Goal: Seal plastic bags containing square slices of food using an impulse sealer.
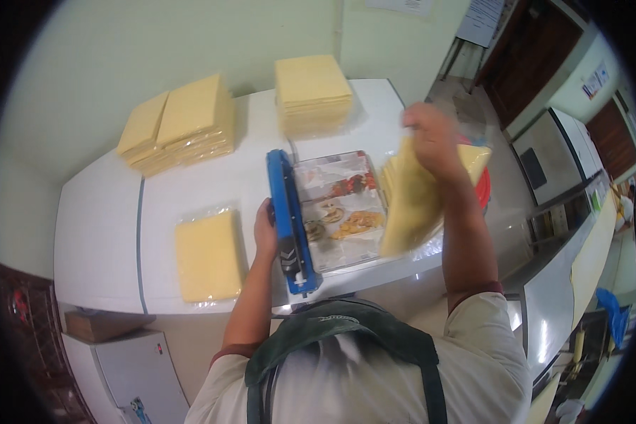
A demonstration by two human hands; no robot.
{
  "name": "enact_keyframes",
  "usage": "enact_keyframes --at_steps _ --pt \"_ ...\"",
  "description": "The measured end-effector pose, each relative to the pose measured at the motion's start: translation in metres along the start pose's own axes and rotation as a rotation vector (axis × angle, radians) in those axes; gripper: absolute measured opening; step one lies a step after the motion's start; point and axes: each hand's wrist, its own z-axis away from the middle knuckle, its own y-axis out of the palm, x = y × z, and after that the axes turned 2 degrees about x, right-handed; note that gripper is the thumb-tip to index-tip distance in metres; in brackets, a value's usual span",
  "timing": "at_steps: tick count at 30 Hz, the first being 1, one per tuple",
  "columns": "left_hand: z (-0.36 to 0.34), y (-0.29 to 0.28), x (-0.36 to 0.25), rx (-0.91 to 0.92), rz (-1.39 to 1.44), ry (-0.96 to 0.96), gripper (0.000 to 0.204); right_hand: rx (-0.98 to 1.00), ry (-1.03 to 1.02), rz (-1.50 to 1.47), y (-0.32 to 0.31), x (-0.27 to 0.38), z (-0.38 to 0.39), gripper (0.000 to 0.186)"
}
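A blue bag sealer (284, 212) stands lengthwise on the white table in front of me. My left hand (264, 230) is closed at its left side, and the sealer hides part of the fingers. To the right of it lies a flat board (338, 205) with food pictures under a shiny cover. My right hand (434, 141) is raised over the table's right end and smeared by motion. It appears closed on the upper part of a tilted yellow packet (413, 205). More yellow sheets show behind that packet. One flat yellow packet (208, 256) in clear plastic lies left of my left hand.
Stacks of yellow packets (194, 127) stand at the back left, and another stack (314, 92) at the back middle. Something round and red (483, 187) shows beyond the right end. The white table (99, 233) has a seam on its left. A metal-topped counter (555, 304) stands at right.
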Motion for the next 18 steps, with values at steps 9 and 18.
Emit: enact_keyframes --at_steps 9,18 --pt "0.007 -0.039 0.016 0.056 0.653 -0.126 0.061 0.517 0.636 0.372 0.176 0.065 0.117 0.071" --pt "-0.023 -0.053 -0.011 0.141 0.247 -0.226 0.05 0.751 0.277 0.165 0.165 0.044 0.127 0.086"
